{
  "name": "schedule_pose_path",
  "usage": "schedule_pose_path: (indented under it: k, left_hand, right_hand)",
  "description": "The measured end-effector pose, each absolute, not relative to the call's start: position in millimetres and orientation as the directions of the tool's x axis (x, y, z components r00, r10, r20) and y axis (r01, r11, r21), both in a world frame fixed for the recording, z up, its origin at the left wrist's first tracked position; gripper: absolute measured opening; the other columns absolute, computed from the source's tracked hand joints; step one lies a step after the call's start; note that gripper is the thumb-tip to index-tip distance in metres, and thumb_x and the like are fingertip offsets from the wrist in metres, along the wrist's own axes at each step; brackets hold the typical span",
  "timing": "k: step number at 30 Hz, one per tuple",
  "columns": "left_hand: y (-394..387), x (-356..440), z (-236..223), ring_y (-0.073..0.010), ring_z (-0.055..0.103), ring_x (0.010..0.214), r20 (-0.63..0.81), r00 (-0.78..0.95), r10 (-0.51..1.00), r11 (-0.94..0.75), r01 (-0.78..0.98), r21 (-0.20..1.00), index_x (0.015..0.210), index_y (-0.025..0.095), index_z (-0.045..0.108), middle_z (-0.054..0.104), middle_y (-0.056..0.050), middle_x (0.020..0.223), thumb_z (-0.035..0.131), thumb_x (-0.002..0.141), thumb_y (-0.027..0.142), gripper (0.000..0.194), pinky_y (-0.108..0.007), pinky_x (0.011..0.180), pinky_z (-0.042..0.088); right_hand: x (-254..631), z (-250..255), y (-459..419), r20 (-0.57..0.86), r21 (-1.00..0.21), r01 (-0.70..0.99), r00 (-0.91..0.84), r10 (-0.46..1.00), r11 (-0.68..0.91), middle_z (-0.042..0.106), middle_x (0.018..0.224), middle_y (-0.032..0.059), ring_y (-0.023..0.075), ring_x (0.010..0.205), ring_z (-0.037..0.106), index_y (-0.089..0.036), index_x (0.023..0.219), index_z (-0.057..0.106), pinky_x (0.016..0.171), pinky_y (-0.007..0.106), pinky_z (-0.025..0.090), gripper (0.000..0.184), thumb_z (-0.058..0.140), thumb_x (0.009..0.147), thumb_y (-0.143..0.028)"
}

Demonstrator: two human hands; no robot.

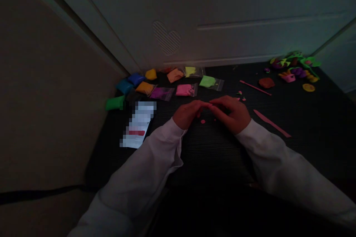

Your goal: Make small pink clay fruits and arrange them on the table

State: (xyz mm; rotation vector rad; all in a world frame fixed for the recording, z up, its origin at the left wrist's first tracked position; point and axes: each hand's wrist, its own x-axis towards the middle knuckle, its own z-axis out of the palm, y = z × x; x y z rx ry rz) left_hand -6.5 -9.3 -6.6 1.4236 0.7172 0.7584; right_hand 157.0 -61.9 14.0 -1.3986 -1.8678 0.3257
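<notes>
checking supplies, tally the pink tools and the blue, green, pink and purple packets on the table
Pink tools: 2
Blue packets: 2
Green packets: 2
Pink packet: 1
Purple packet: 1
Total: 8

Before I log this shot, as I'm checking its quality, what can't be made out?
All in the head view:
Whether the left hand and right hand pinch anything: dimness and their own bent shapes hide it.
Phone screen details: pixel blocks cover them.
Left sleeve, upper end: cut off by the bottom edge.
Colourful shapes, far right: too small and dim for detail.
</notes>
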Motion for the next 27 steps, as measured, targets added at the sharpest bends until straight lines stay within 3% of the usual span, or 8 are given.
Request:
schedule_pose_path:
  k: [3, 14, 22, 27]
  left_hand:
    - [-10.5, -5.7, -4.0, -0.014, 0.047, 0.074, -0.007, 0.597, 0.802, 0.026, -0.023, 0.999, 0.082, 0.017, 0.064, 0.057, -0.007, 0.09, 0.038, 0.075, 0.052, 0.044, -0.028, 0.056, 0.038]
    - [-16.4, -3.2, -1.5, -0.011, 0.042, 0.072, -0.08, 0.618, 0.782, 0.323, -0.292, 0.9, 0.073, 0.019, 0.068, 0.056, -0.004, 0.08, 0.056, 0.067, 0.045, 0.029, -0.022, 0.055, 0.035]
    - [-13.1, -5.8, -0.1, -0.0112, 0.042, 0.073, -0.116, 0.616, 0.779, 0.364, -0.293, 0.884, 0.075, 0.019, 0.067, 0.057, -0.003, 0.084, 0.054, 0.068, 0.046, 0.031, -0.022, 0.056, 0.033]
    - [-13.2, -6.4, -0.8, -0.0118, 0.042, 0.074, -0.142, 0.63, 0.764, 0.394, -0.281, 0.875, 0.076, 0.019, 0.067, 0.057, -0.004, 0.085, 0.054, 0.067, 0.047, 0.032, -0.022, 0.055, 0.034]
  right_hand:
    - [156.6, 14.3, -61.5, 0.401, -0.632, 0.69, -0.099, 0.911, 0.353, 0.063, 0.075, 0.0021, 0.0117, 0.063, 0.053, -0.018, 0.083, 0.063, 0.064, 0.029, 0.038, 0.021, 0.05, 0.076, -0.033]
    - [157.3, 11.3, -60.2, 0.4, -0.683, 0.63, -0.101, 0.911, 0.37, 0.059, 0.067, 0.0011, 0.011, 0.06, 0.049, -0.018, 0.076, 0.062, 0.057, 0.027, 0.037, 0.018, 0.05, 0.077, -0.032]
    - [158.2, 12.8, -62.4, 0.448, -0.707, 0.596, -0.039, 0.893, 0.38, 0.055, 0.07, 0.0003, 0.0113, 0.062, 0.047, -0.019, 0.1, 0.056, 0.059, 0.027, 0.04, 0.03, 0.054, 0.074, -0.033]
    - [157.8, 13.3, -61.6, 0.5, -0.671, 0.599, -0.07, 0.863, 0.437, 0.056, 0.07, 0.0003, 0.0113, 0.062, 0.048, -0.02, 0.097, 0.058, 0.059, 0.027, 0.041, 0.024, 0.053, 0.075, -0.028]
